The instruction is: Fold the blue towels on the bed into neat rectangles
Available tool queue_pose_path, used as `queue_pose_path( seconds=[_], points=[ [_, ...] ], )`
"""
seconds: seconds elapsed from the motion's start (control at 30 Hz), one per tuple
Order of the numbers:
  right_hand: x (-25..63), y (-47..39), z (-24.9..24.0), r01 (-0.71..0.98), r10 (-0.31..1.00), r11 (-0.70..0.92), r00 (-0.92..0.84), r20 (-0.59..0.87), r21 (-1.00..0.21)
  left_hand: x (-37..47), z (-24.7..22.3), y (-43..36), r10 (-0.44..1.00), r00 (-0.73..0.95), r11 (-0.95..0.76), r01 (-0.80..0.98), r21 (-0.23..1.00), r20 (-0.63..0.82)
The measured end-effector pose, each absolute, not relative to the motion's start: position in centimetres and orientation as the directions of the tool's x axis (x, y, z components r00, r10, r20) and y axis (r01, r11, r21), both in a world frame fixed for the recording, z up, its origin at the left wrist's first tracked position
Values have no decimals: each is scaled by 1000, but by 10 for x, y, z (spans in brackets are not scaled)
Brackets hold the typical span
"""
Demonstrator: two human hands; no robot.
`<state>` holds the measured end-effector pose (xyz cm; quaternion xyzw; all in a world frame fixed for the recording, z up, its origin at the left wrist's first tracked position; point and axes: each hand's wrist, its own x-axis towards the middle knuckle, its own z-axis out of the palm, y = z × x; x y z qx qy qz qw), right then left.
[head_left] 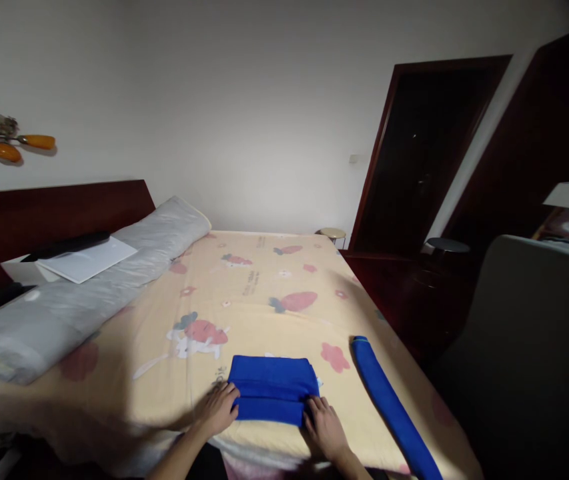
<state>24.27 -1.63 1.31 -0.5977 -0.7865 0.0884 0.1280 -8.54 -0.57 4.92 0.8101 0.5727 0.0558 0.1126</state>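
Observation:
A folded blue cloth (271, 390) lies flat near the front edge of the bed, with a crease running across it. My left hand (220, 408) is at its left edge, fingers closed on the lower left corner. At the lower right corner, my right hand (325, 427) has its bent fingers closed on the cloth's edge. Further right, a long narrow blue roll of cloth (389, 400) lies along the bed's right side, touched by neither hand.
The bed has a yellow patterned sheet (244, 307). A grey rolled bedding piece (159, 233) lies along the headboard, with a white box and folder (89, 259) on it. Stools (333, 233) stand beyond, and a grey chair back (529, 333) is at right.

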Motion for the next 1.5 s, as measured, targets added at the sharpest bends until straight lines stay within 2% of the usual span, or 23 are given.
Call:
queue_pose_path(
  seconds=[0.57,1.5],
  points=[
    [243,-17,7,910,957,288,-257,137,-299,-79,57,-8,951,301,-274,930,246,-77],
    [242,-17,3,906,951,300,-260,167,-298,-76,58,-11,957,285,-262,930,257,-52]
  ],
)
